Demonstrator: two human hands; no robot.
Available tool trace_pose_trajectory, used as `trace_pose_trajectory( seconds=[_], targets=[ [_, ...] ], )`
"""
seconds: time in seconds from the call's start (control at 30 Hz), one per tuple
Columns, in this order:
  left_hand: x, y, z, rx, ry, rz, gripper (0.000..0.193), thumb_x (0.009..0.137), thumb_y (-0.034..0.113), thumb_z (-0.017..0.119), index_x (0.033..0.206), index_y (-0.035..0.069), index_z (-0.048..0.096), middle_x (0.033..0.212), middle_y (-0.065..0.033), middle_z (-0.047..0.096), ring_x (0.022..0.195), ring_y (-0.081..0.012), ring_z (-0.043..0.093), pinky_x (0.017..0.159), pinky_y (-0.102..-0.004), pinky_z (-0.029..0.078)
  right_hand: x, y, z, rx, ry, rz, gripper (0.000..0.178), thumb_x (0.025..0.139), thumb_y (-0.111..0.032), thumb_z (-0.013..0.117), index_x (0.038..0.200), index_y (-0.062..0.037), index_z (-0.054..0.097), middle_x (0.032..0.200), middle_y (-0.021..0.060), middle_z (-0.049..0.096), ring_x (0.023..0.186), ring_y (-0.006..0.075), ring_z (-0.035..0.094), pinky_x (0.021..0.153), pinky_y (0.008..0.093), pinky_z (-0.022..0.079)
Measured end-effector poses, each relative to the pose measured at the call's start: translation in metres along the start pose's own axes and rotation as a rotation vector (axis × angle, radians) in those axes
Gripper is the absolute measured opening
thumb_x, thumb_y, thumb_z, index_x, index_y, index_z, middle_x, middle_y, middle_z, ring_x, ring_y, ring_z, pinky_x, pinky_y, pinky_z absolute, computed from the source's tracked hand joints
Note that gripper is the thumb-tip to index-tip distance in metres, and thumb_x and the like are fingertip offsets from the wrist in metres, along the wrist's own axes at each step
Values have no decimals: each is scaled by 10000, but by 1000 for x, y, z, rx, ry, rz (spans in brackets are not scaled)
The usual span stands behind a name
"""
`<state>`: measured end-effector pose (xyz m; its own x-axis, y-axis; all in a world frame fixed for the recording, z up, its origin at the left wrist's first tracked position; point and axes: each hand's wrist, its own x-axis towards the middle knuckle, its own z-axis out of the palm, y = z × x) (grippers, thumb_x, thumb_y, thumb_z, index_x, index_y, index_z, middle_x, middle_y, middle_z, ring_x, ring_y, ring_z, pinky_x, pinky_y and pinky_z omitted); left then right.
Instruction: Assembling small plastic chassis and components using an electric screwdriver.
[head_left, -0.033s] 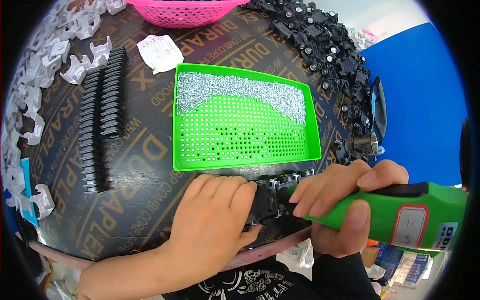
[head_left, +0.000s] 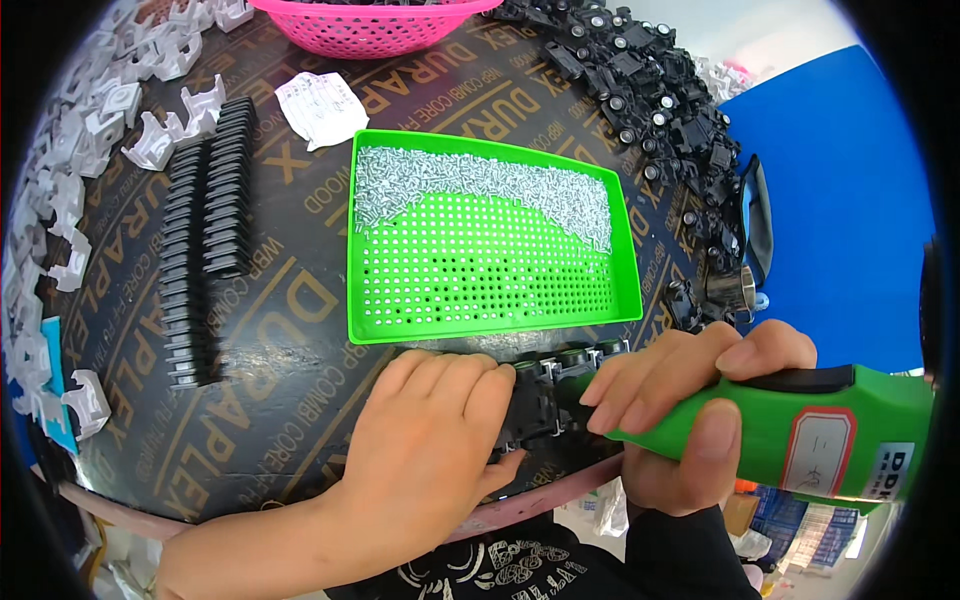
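My left hand [head_left: 430,430] lies closed over the near edge of the table, its fingers curled on a row of black plastic parts with small wheels [head_left: 535,405]. In my right hand [head_left: 690,400] is a green electric screwdriver [head_left: 800,430], lying nearly level with its front end towards those parts. My right fingers hide the screwdriver's tip, so I cannot tell whether it touches a part. Just beyond both hands sits a green perforated tray [head_left: 630,285], with many small silver screws [head_left: 480,172] heaped along its far side.
Two rows of stacked black plastic pieces [head_left: 228,190] stand left of the tray. White plastic brackets [head_left: 88,402] line the left edge. A paper slip [head_left: 320,110] and pink basket [head_left: 370,32] lie farther back. Black wheeled parts [head_left: 660,115] and a metal cup [head_left: 735,292] are at right.
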<state>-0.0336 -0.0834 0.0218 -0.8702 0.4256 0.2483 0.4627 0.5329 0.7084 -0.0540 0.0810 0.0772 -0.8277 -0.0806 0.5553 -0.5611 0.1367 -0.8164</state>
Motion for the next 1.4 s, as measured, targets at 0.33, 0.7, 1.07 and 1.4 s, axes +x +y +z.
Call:
trace_pose_trajectory(
  seconds=[0.33,0.7,1.07,1.4],
  targets=[
    [2,7,-8,100,-18,60,657,634,274,832,1171,10,560,1100,-122,615,1029,-303,574,966,-430,415,36,24,-3,-44,210,-93,277,971,-210,456,1141,0,391,631,97,499,481,198,524,516,357,525],
    [4,6,-6,90,-27,28,638,646,287,830,1165,17,577,1099,-113,617,1018,-302,573,950,-424,418,37,43,-14,-25,144,-80,278,961,-164,474,1147,8,361,649,125,536,497,221,556,552,371,546],
    [4,4,-4,72,7,43,610,635,258,835,1134,13,582,1066,-123,619,976,-314,581,898,-424,438,31,2,-21,106,248,-120,316,965,-250,451,1175,-18,410,650,75,457,477,181,471,487,378,489],
    [3,1,0,61,43,58,607,599,206,848,1120,26,594,1054,-127,631,973,-314,596,890,-423,446,10,-11,-28,198,-297,-243,382,987,-265,445,1269,-28,345,745,108,529,538,223,550,526,393,551]
  ],
)
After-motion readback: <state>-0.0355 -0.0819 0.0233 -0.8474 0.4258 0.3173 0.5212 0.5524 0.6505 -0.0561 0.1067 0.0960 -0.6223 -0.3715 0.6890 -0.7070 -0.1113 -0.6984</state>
